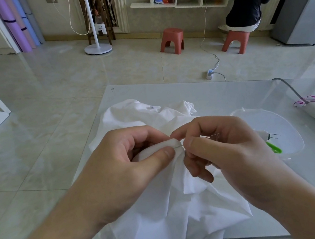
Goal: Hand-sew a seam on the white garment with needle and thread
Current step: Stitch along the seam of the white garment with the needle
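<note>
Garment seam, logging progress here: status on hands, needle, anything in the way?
Left hand pinches white garment fold. Right hand pinches needle entering fold. Nothing blocking.

Your left hand (122, 166) and right hand (225, 150) are bare, no gloves, rings or watch. Back from the grip, both forearms show bare too, no sleeves in view.

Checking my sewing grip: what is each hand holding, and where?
Left hand pinches a fold of the white garment at its edge; right hand pinches the needle beside that fold.
</note>
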A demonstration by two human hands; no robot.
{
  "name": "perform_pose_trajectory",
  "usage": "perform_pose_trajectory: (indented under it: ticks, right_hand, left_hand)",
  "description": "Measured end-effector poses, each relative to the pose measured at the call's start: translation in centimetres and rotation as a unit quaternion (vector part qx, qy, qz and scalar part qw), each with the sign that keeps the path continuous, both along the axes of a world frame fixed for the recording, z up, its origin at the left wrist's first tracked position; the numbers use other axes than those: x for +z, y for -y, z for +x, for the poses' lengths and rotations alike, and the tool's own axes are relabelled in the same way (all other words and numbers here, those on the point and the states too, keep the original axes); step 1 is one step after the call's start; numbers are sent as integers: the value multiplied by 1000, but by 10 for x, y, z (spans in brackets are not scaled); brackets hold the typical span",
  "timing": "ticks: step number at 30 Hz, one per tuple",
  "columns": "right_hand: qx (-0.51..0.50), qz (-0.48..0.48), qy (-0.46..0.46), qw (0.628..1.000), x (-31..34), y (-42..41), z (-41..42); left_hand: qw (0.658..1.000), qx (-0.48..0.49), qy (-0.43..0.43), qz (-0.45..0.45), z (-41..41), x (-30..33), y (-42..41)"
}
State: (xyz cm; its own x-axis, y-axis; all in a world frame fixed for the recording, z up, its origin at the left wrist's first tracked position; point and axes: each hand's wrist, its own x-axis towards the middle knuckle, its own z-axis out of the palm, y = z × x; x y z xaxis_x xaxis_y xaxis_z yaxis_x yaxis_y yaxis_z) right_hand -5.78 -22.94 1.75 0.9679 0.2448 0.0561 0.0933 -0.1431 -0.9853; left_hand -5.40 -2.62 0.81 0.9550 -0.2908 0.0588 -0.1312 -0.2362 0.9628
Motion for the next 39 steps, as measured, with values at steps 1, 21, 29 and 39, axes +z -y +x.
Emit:
perform_pose_trajectory:
  ticks: [1, 21, 29, 39]
  right_hand:
    - [0, 1, 2, 1000, 0, 0, 0]
    - [-7, 54, -5, 999, -9, 1, 6]
    - [-3, 53, 3, 999, -10, 1, 6]
    - [-7, 60, 1, 998, -10, 0, 6]
  left_hand:
    - [1000, 0, 1, 0, 0, 0, 0]
    - [1000, 17, 9, 17, 1, -2, -1]
    - [1000, 15, 9, 18, 1, -2, -1]
    - [1000, 17, 9, 22, 1, -3, -1]
